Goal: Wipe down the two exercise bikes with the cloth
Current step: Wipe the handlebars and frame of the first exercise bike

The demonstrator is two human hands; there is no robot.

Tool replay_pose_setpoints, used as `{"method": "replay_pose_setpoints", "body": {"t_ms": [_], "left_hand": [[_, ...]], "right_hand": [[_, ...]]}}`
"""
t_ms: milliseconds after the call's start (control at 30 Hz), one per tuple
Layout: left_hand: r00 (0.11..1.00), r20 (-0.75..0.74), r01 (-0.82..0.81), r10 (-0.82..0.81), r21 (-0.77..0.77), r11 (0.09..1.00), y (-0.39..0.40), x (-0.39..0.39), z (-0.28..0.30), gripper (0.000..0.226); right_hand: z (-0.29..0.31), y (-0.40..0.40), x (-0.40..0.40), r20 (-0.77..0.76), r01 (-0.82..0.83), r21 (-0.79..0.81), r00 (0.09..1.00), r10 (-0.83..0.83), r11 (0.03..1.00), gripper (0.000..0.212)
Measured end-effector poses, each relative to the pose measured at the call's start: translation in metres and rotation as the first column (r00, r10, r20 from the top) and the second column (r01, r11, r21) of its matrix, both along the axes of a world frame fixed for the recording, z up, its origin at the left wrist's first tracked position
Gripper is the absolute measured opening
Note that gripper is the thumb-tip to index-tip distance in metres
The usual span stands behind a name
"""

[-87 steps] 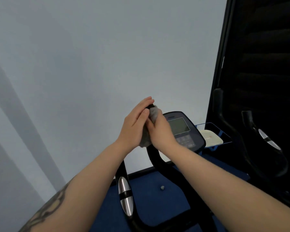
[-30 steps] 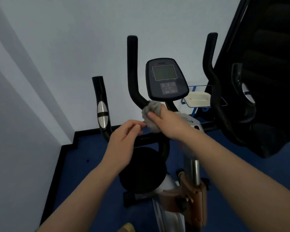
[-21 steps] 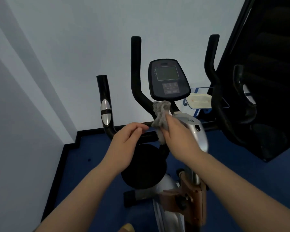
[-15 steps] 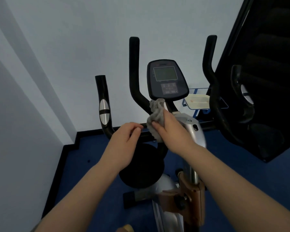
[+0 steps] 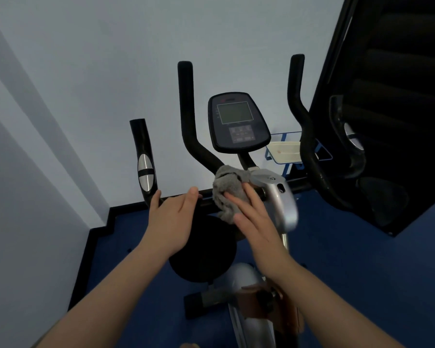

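An exercise bike stands before me, with a black console [image 5: 237, 121], upright black handlebars [image 5: 186, 109] and a silver stem cover [image 5: 279, 197]. A crumpled grey cloth [image 5: 230, 187] lies against the joint where the left handlebar meets the crossbar. My right hand [image 5: 254, 219] presses it there with straight fingers. My left hand [image 5: 173, 222] hovers with spread fingers at the crossbar just left of the cloth, its thumb near the outer left grip [image 5: 143, 159]. I see only this one bike.
A dark panel [image 5: 399, 96] stands close on the right behind the outer right grip [image 5: 349, 136]. A blue wire rack holding a white item [image 5: 286, 149] sits by the wall. Below my hands is the black flywheel disc [image 5: 204, 252]; the floor is blue.
Both hands came down from the top of the left handlebar to its base. In the last half second my right hand flattened onto the cloth and my left hand's fingers spread out.
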State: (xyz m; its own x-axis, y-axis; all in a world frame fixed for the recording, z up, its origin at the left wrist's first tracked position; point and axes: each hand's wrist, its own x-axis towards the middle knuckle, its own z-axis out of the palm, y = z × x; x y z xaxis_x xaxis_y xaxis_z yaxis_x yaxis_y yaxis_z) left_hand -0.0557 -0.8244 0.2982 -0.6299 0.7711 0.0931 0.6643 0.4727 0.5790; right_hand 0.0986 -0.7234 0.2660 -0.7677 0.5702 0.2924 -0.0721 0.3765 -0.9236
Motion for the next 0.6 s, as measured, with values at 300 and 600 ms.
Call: {"method": "replay_pose_setpoints", "body": {"t_ms": [300, 600], "left_hand": [[1.000, 0.014, -0.017, 0.016, 0.038, 0.999, 0.002, 0.000, -0.001, 0.063], [0.999, 0.044, -0.021, 0.018, 0.060, 0.998, 0.003, 0.001, -0.002, 0.061]], "right_hand": [[-0.004, 0.010, -0.005, -0.065, 0.207, 0.399, 0.978, -0.197, 0.893, 0.015], [-0.005, 0.007, -0.017, 0.008, 0.254, 0.317, 0.963, -0.270, 0.914, 0.021]]}}
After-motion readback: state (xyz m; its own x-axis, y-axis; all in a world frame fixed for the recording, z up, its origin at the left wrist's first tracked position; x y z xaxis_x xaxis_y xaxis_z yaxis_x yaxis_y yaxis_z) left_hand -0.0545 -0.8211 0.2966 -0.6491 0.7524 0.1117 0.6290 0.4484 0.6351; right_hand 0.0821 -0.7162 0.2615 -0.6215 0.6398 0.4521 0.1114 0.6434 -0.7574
